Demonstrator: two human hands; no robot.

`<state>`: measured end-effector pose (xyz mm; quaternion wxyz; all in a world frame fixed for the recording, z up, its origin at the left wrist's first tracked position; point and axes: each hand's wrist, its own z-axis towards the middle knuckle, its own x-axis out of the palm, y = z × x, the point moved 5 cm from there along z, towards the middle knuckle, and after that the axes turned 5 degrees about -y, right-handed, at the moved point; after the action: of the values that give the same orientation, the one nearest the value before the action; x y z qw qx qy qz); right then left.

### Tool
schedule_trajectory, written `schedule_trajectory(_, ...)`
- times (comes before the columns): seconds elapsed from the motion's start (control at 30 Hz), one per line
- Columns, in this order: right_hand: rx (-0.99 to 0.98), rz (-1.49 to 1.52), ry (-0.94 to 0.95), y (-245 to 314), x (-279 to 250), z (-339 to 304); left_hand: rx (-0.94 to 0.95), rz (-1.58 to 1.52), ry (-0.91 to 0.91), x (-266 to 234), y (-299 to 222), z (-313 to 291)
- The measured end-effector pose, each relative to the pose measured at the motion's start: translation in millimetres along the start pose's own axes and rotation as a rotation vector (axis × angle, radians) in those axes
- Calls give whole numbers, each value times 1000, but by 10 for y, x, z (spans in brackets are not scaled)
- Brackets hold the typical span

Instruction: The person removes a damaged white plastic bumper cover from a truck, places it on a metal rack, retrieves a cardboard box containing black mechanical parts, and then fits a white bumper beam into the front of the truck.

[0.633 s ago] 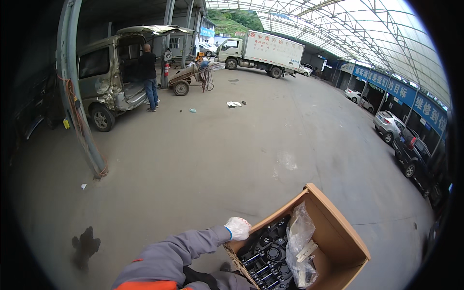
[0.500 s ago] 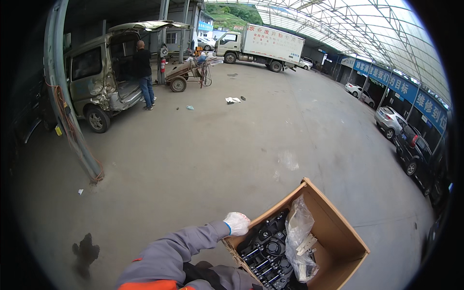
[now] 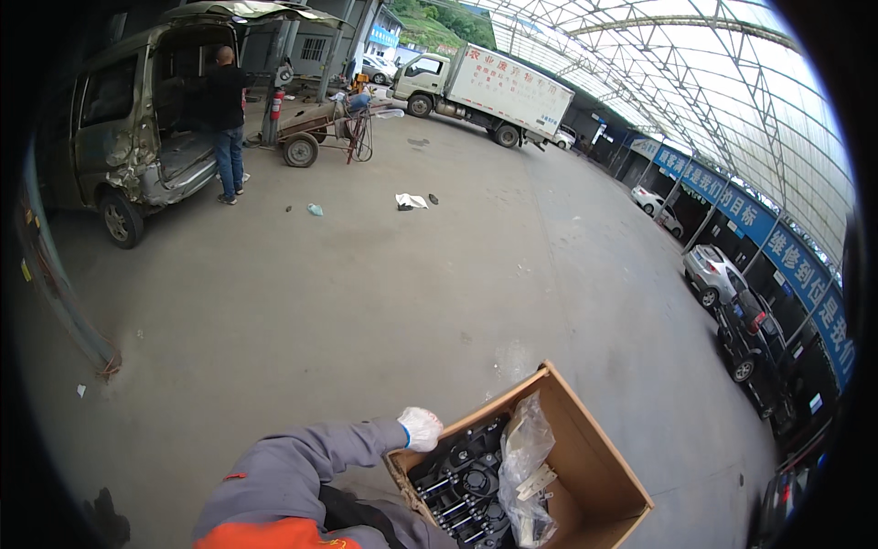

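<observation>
My left hand point(image 3: 421, 429), in a white knit glove, is closed over the upper left edge of an open cardboard box point(image 3: 590, 439). Inside the box lie black moulded parts with shiny metal rods point(image 3: 466, 489). A clear plastic bag point(image 3: 528, 448) rests against them, beside a pale flat bracket point(image 3: 537, 482). My grey sleeve point(image 3: 293, 467) reaches up from the lower left. My right hand is out of the picture.
A person in dark clothes point(image 3: 226, 123) stands at the open rear of a damaged van point(image 3: 119, 119). Beyond are a two-wheeled cart point(image 3: 300, 133) and a white box truck point(image 3: 503, 87). Rags point(image 3: 412, 201) lie on the concrete floor. Parked cars point(image 3: 722, 274) line the right side; a steel post point(image 3: 59, 274) stands left.
The box and my left hand sit slightly lower and farther left in the picture. The surroundings have shifted left too, and the view has tilted. My grip on the box edge looks the same.
</observation>
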<state>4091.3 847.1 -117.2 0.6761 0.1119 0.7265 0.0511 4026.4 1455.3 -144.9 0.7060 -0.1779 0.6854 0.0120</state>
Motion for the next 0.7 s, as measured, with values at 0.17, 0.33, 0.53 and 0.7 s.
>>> schedule_trajectory(0.17, 56, 94, -7, 1517, 185, 192, 44, 16, -243, -725, 998, 838)
schedule_trajectory(0.33, 33, 26, -45, 2786, 508, 654, 14, -18, -101, -629, 1938, 1722)
schedule_trajectory(0.53, -159, 72, 44, 4934, 837, 2044, -119, -7, -21, -919, 3604, 3144)
schedule_trajectory(0.7, -146, -78, 48, 6473, 881, 2733, -169, -81, 18, -896, 4748, 3756)
